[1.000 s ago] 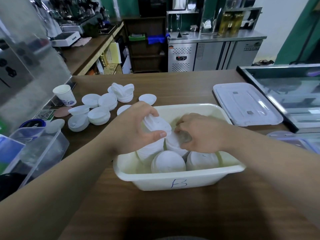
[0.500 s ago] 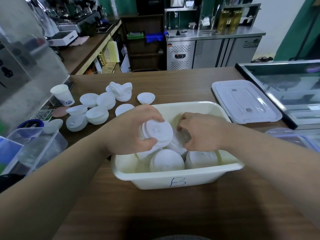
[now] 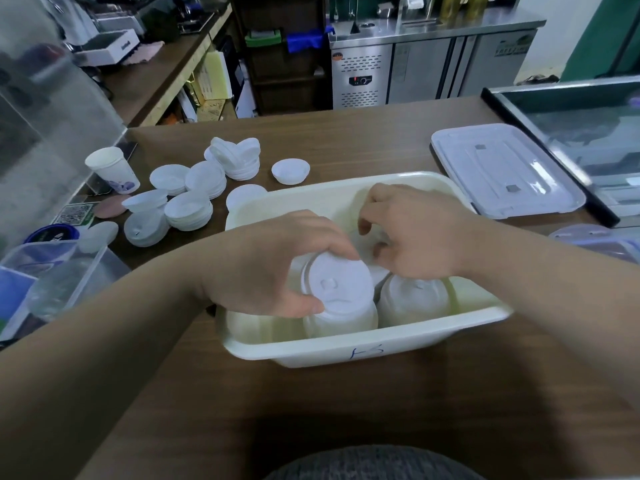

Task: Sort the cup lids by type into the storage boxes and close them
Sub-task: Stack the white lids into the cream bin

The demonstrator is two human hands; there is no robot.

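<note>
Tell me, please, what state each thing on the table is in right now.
storage box, open, partly filled
box lid, off, flat on the table
left hand, grips a lid stack over the box
right hand, fingers curled in the box, grip unclear
paper cup, upright
loose lids, piled outside the box

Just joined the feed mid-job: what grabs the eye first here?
Both hands are in the white storage box in the middle of the table: the left hand grips a stack of lids at its near side, the right hand curls over more lids beside it. Loose lid piles crowd the table's left, and a plastic cover lies flat on the right.
</note>
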